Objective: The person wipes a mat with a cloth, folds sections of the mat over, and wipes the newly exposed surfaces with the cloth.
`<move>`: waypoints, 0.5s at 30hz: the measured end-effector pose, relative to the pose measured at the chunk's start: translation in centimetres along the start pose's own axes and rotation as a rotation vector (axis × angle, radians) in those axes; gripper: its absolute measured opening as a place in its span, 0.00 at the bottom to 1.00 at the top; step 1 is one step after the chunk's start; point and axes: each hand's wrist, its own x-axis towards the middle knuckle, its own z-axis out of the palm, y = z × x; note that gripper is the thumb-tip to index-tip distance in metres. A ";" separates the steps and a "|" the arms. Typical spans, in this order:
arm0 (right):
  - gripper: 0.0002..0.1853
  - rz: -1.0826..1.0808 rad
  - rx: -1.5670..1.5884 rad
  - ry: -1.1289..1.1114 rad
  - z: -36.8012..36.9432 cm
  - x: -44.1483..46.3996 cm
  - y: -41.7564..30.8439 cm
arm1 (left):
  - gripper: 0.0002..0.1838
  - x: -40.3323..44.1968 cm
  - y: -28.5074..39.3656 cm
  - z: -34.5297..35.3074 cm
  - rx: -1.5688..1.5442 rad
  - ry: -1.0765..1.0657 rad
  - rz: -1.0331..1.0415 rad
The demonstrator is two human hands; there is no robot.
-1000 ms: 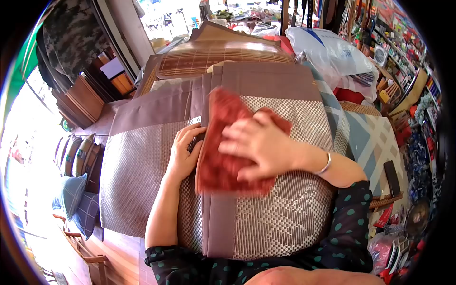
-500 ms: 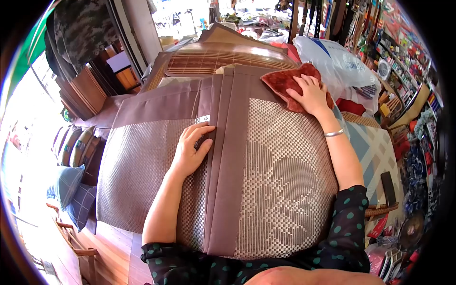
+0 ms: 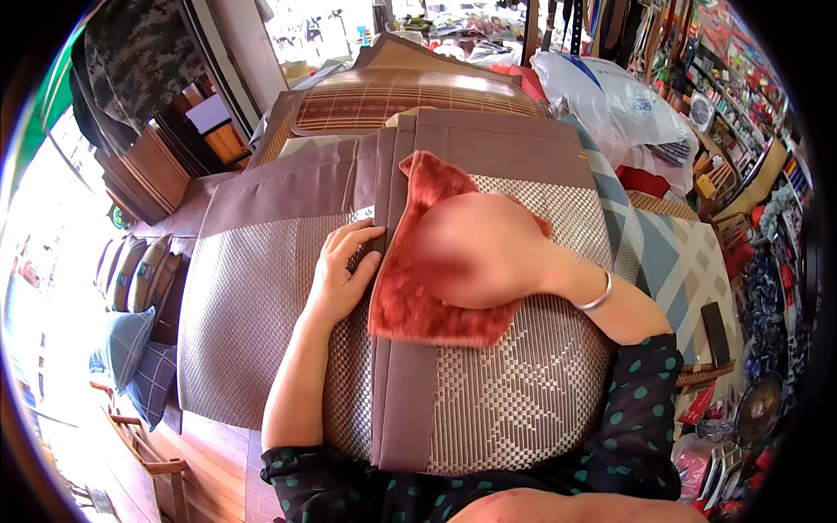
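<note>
A woven mat (image 3: 514,410) with brown fabric borders lies folded in front of me, its silvery weave showing a darker pattern. My right hand (image 3: 484,248), with a silver bangle at the wrist, is on a fuzzy reddish-brown cloth (image 3: 401,301) and grips it against the mat. That hand's fingers are blurred. The cloth covers part of the weave and the brown centre border (image 3: 405,401). My left hand (image 3: 347,270) rests on the mat left of this border, fingers extended and holding nothing. Just above its fingertips is a small white label (image 3: 364,213).
Stacked mats (image 3: 418,91) lie at the far side, with a plastic-wrapped bundle (image 3: 623,105) at the right. A blue-and-beige patterned mat (image 3: 676,279) extends beyond my right arm. Cushions (image 3: 131,349) and a wooden chair (image 3: 153,449) stand at left. Crowded goods line the right.
My right hand has brought the cloth from the mat's far right corner leftward and nearer to me, reaching the centre border. My left hand stays nearly in place.
</note>
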 end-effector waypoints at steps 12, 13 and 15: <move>0.32 0.638 -0.497 0.321 1.7 -4.4 15.0 | 0.18 -0.1 -0.3 -0.1 -0.005 -0.018 -0.003; 0.32 0.593 -0.476 0.284 1.8 -4.2 14.0 | 0.18 0.0 -0.3 -0.1 0.001 -0.024 -0.006; 0.31 0.401 -0.393 0.230 2.0 -3.2 10.1 | 0.18 0.0 -0.3 -0.1 -0.006 -0.022 -0.005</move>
